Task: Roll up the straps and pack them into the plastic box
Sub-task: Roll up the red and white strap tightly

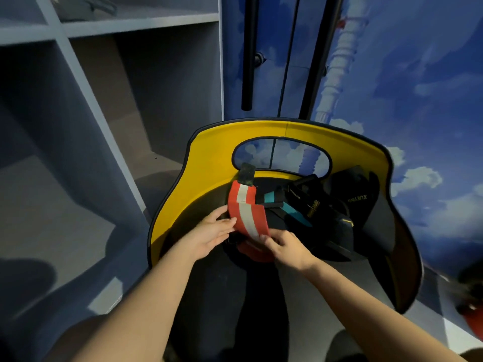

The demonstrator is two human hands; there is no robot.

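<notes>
An orange strap with a white centre stripe [247, 212] arcs up off the black seat of a yellow-backed chair [209, 150]; a dark hook-and-loop tab [247, 174] ends it at the top. My left hand [213, 232] pinches the strap's left edge near its middle. My right hand [283, 246] grips its lower end, where more orange strap [252, 253] lies curled on the seat. Black straps with teal and yellow markings [308, 207] lie in a heap to the right. No plastic box is in view.
Grey open shelving [104, 100] stands at the left. A blue cloud-printed cabinet with a long black handle [248, 53] rises behind the chair. A black pad printed with letters [358, 194] leans at the chair's right side. Something red [474, 317] shows at the right edge.
</notes>
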